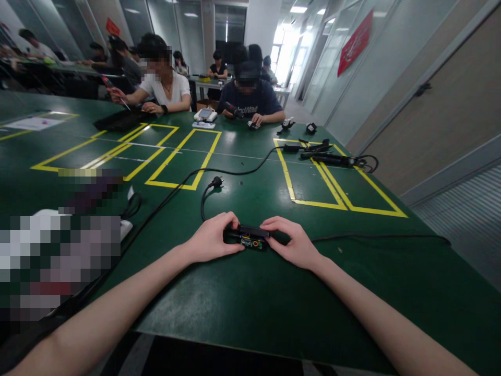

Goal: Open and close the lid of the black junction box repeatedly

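Observation:
A black power adapter lies on the green table in front of me, its casing apart along the near side. Green circuit board and round copper-coloured parts show inside. Along its far edge runs the black cover, tilted up from the board. My left hand grips the adapter's left end between thumb and fingers. At the opposite end, my right hand pinches the cover and casing. A cord with a black plug curves out beyond my left hand; another cable runs off to the right. Fingers partly hide both ends.
Yellow tape rectangles mark the green table. A long black cable crosses it toward a bundle of black adapters and cords. Blurred items lie at the left. Across the table, two people handle objects.

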The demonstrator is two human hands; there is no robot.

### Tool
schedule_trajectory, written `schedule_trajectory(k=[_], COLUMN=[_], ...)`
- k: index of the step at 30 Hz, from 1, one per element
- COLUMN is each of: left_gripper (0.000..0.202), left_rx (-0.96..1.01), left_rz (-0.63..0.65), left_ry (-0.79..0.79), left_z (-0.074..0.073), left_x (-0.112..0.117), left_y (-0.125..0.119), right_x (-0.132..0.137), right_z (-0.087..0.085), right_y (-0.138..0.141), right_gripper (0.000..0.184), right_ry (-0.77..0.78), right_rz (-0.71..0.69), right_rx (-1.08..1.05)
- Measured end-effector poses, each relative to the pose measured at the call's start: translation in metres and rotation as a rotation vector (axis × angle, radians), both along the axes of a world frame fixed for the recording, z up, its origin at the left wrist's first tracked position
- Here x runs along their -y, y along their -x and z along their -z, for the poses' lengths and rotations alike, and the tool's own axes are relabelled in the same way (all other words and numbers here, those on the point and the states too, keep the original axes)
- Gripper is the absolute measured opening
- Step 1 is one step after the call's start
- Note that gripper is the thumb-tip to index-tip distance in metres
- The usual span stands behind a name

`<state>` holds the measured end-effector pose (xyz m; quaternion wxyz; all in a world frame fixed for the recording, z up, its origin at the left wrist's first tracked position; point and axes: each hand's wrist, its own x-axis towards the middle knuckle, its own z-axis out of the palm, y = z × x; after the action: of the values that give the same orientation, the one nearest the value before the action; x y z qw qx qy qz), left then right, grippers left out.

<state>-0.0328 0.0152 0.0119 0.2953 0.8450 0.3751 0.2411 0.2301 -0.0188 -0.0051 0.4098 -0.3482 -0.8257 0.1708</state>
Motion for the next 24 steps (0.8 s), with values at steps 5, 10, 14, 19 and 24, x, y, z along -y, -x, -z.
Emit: schedule_trajectory(k=[5, 10, 14, 19, 24], left_gripper=[0.038, 0.040, 0.041, 0.032, 0.033], left_rx=[0.028, 0.043, -0.005, -0.007, -0.061], left_rz=[0.006, 0.083, 0.163, 0.133, 0.198], left_ry=[0.015, -0.055, -0.135, -0.137, -0.185], left_z=[0.001, 0.002, 0.003, 0.002, 0.000], left_x=[0.001, 0.001, 0.000, 0.000, 0.003], left_y=[-0.001, -0.001, 0.001, 0.001, -0.002], right_x=[0.002, 0.004, 0.004, 0.005, 0.010], right_z=[-0.003, -0.002, -0.001, -0.007, -0.012], right_y=[-0.002, -0.004, -0.001, 0.004, 0.010], right_gripper=[0.020, 0.029, 0.025, 0.016, 0.008], right_ry=[0.039, 0.002, -0.027, -0.036, -0.027], right_rz=[-0.056, -0.081, -0.094, -0.049, -0.037], right_rx=[0.042, 0.161, 0.226, 0.326, 0.466])
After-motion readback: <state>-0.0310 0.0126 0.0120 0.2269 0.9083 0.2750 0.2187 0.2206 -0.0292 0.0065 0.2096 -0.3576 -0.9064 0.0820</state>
